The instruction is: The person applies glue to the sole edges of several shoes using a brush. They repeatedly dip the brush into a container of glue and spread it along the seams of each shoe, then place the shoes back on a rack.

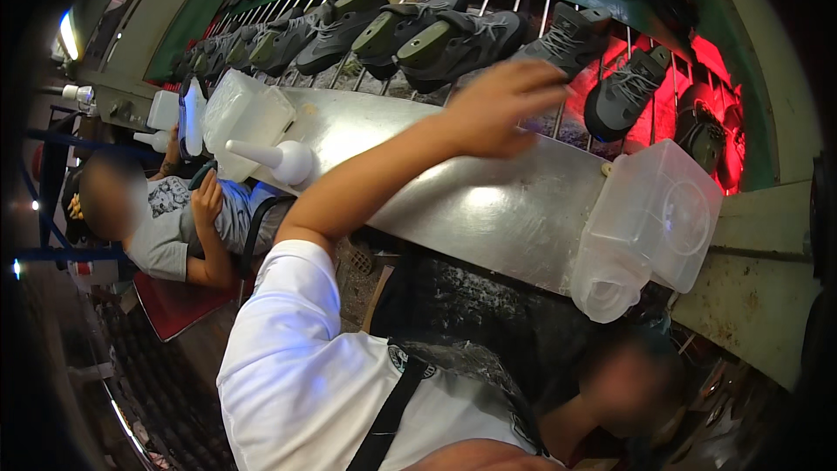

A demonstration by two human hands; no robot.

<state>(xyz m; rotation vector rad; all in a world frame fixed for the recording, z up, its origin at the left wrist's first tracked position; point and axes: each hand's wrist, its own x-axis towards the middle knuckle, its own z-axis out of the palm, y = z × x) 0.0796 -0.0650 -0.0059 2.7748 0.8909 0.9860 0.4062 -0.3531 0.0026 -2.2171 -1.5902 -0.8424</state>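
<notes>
Your left grip [499, 112] looks released, kinda blurry tbh, near that gray shoe [571, 39] toward upper right; shiny worktop [540, 218] sits mid-frame.

The person wears a white shirt [270, 375] with a short, loose sleeve [301, 275], and the left hand [506, 109] is bare. A wide black strap [384, 419] runs down over the chest, next to a small round dark patch [420, 366] with a pale pattern. Lower down is black cloth [497, 305] with chalky white smudges, maybe an apron, but it's too dim to be sure
</notes>
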